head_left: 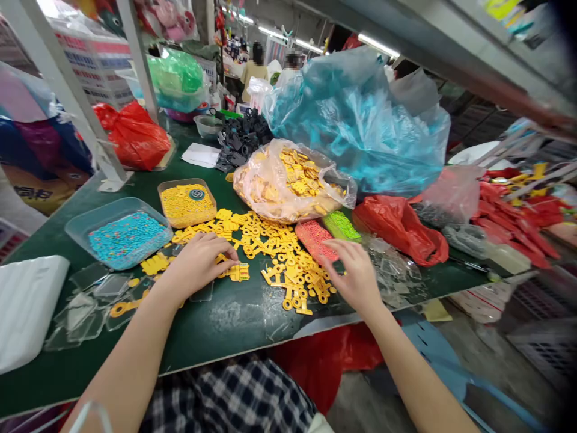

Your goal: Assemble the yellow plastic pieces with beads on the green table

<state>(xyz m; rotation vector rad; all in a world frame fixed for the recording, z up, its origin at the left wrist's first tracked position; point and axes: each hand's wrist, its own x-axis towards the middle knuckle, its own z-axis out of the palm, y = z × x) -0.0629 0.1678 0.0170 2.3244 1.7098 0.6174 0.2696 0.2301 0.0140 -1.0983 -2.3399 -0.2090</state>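
left hand [201, 260] curled at yellow block [241, 273], grasp couldn't be told | right hand [356, 275] unclenched, fingers parted beside pink beads [312, 236] | yellow parts [300, 272] lay between hands | bare green tabletop [211, 328] ran to front edge

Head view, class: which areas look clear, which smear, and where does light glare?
Head view, near the middle: the yellow parts look clearest; head view, right side: the red pieces blur and stretch; head view, top: the nearest ceiling tube burns white, and the blue bag shows pale highlights.
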